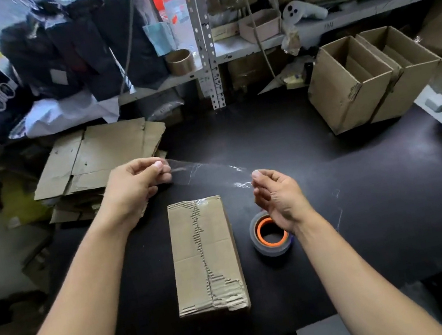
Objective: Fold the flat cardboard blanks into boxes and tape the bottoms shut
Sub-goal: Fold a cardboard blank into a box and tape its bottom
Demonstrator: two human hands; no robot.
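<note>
One box (205, 255) lay bottom-up on the black table (367, 200), tape roll (270, 237) beside it. Above, the left hand (134, 187) and right hand (275, 191) pinched a clear tape strip (209, 173) between fingertips. Flat blanks (99, 156) lay beyond.

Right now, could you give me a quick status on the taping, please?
Both hands, left and right, pinch a clear tape strip above the box. Seam faces up. Tape roll beside it. Nothing in the way.
</note>
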